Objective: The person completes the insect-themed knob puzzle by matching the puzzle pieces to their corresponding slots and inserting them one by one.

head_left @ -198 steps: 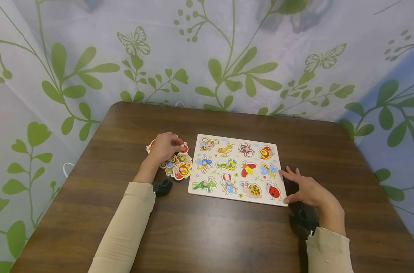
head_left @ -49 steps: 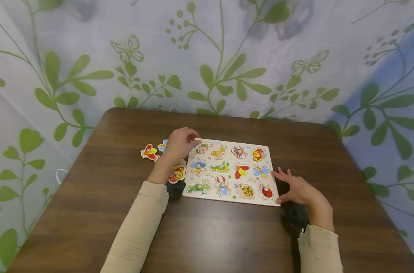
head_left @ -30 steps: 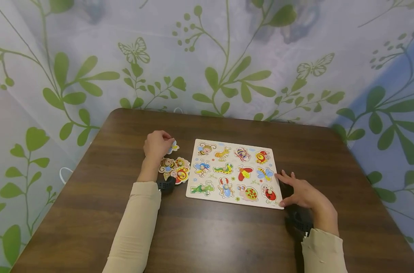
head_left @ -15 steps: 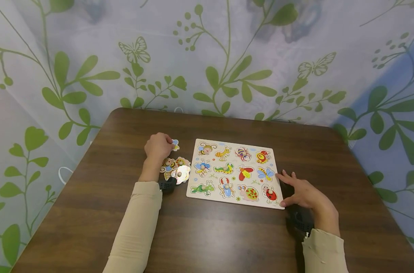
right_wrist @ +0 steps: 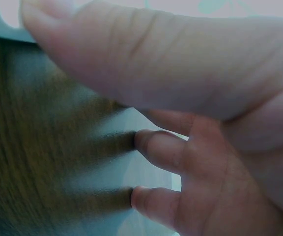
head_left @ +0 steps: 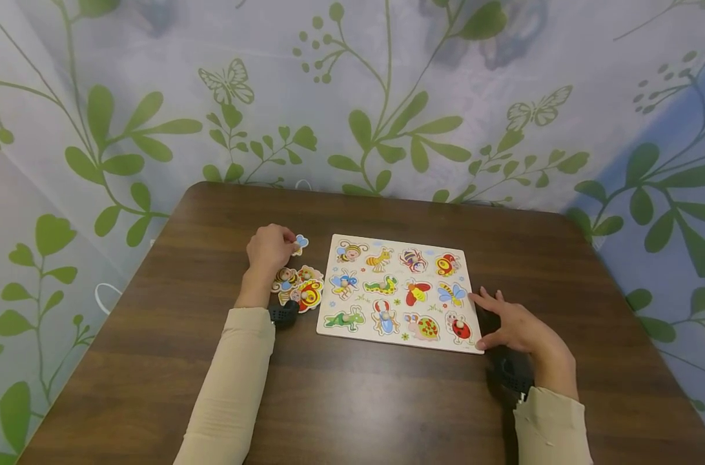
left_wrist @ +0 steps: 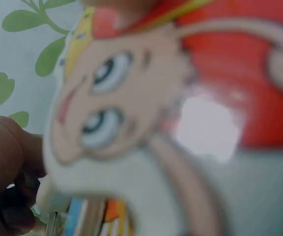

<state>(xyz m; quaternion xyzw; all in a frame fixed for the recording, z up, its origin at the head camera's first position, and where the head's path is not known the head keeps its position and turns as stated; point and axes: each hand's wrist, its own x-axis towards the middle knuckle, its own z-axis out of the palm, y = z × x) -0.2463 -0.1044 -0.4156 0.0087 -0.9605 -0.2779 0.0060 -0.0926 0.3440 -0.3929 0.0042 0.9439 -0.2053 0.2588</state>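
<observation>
My left hand (head_left: 268,248) is left of the puzzle board, thumb and forefinger pinching a blue-winged insect puzzle piece (head_left: 301,243). Under its wrist lies a heap of knobbed pieces, among them a bee piece (head_left: 285,279) and a red and yellow butterfly piece (head_left: 308,295). A blurred red piece with a face (left_wrist: 131,98) fills much of the left wrist view. The insect peg puzzle board (head_left: 364,332) lies flat; its ladybug (head_left: 459,327) carries a knob. My right hand (head_left: 521,328) rests spread at the board's right edge, thumb (right_wrist: 131,54) on the near corner, fingers loosely extended.
The brown wooden table (head_left: 352,400) extends around the board on every side. Behind it hangs a pale cloth (head_left: 306,77) printed with green leaves. A black wrist camera (head_left: 283,313) sits close beside the heap of pieces.
A knobbed ladybug now sits in the board's near right slot. My left hand went from the heap to the board's far left corner, then back left to the blue-winged piece. My right hand stayed.
</observation>
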